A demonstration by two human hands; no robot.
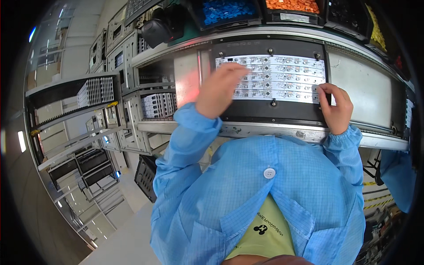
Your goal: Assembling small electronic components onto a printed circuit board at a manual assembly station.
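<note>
A panel of white circuit boards point(282, 77), joined in long strips and dotted with small components, lies in a black carrier plate point(274, 113) in front of me. My left hand point(222, 88) hovers over the panel's left end and hides part of it. Motion smears its fingers, so I cannot make out anything in them. At the panel's right edge is my right hand point(337, 108), fingers curled, thumb and forefinger tips close together. Whatever lies between those tips is too small to see. Dark knobs point(274, 102) stand along the carrier's edges.
Bins of blue parts point(227, 9), orange parts point(292, 6), black parts point(349, 17) and yellow parts point(376, 28) line the far side. A metal conveyor rail point(249, 129) runs between me and the carrier. Slotted racks holding white boards point(96, 91) stand to the left.
</note>
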